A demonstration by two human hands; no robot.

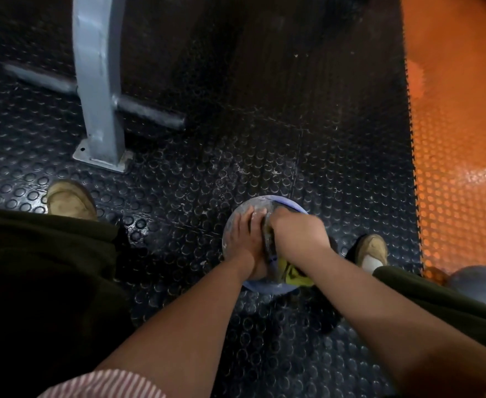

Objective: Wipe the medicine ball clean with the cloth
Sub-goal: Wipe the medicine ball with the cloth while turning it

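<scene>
Head view looks straight down onto a dark studded rubber floor (236,139), with an orange mat (460,139) running along its right edge and a grey steel post (98,96) bolted down at upper left. The medicine ball (260,203) sits on the floor between the person's two shoes, closer to the right shoe (374,248) than the left shoe (69,201), and directly under both hands. Being round, it has no long axis and points no way in particular; what matters is that its pale, dusty upper face lies just beyond the fingertips, away from the body. The left hand (244,234) rests flat on the ball's left top, its fingers (257,218) straight and spread against the surface, holding nothing, seemingly steadying it. The right hand (296,231) is touching the left one and sits on the ball's right top, fingers curled around the cloth (290,272), whose yellow-green tail hangs down the near right side. That hand is the one placed to wipe, likely by pushing forward over the dusty patch. A second, darker ball (480,285) shows at the right edge.
</scene>
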